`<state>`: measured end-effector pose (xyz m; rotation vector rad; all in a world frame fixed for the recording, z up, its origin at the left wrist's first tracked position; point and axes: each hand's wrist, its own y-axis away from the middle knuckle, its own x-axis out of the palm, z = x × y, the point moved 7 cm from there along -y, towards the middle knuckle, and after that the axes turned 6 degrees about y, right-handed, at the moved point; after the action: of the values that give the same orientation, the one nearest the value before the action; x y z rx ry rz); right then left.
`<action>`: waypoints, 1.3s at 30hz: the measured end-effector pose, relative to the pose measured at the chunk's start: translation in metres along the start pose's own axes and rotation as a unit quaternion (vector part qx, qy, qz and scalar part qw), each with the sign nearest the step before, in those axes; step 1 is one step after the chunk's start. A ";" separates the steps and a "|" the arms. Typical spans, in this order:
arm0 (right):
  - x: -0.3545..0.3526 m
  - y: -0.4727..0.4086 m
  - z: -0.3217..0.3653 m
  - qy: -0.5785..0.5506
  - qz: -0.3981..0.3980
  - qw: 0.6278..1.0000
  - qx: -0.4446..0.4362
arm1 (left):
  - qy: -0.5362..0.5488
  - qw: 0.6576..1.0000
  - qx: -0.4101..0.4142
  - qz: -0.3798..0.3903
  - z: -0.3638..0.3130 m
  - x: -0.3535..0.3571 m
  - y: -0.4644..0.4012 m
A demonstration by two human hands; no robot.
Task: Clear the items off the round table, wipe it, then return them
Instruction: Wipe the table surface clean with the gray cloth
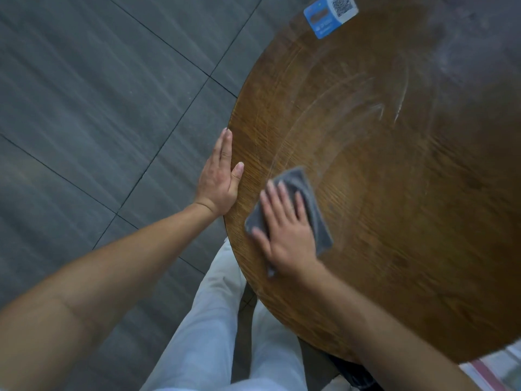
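Right hand flat on a grey cloth, left hand braced on the rim of the round brown wooden table.

The right hand (pixel 284 230) lies palm down, fingers spread apart and pressing the folded grey cloth (pixel 298 204) against the round brown wooden table (pixel 394 193) near its edge on the person's side; the cloth sticks out past the fingertips and to the right of the hand. The left hand (pixel 221 176) is flat too, fingers straight and together along the table's rim, thumb on the wood. Pale curved streaks arc over the top. A blue sticker with a QR code (pixel 329 15) sits at the far edge. Below, light trousers (pixel 214 320) and a grey tiled floor (pixel 98 94). The picture is blurred.
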<state>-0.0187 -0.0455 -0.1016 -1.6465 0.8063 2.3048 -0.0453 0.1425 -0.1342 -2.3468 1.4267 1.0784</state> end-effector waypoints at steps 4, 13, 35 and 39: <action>0.032 0.087 -0.001 0.037 0.028 0.997 -0.066 | -0.029 1.000 -0.006 0.007 -0.005 -0.002 0.001; -0.018 0.089 -0.196 0.013 -0.050 0.946 0.320 | -0.071 0.993 -0.091 -0.028 -0.011 0.000 0.013; -0.082 -0.086 -0.185 -0.036 -0.121 0.910 0.394 | -0.002 0.995 -0.088 -0.041 -0.007 0.002 0.011; -0.031 -0.053 -0.021 0.010 -0.044 0.998 0.038 | 0.052 0.994 -0.086 -0.046 -0.002 0.001 0.010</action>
<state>0.0338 -0.0075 -0.0949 -1.6415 0.7993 2.1736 -0.0527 0.1355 -0.1313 -2.5972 1.2894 1.1108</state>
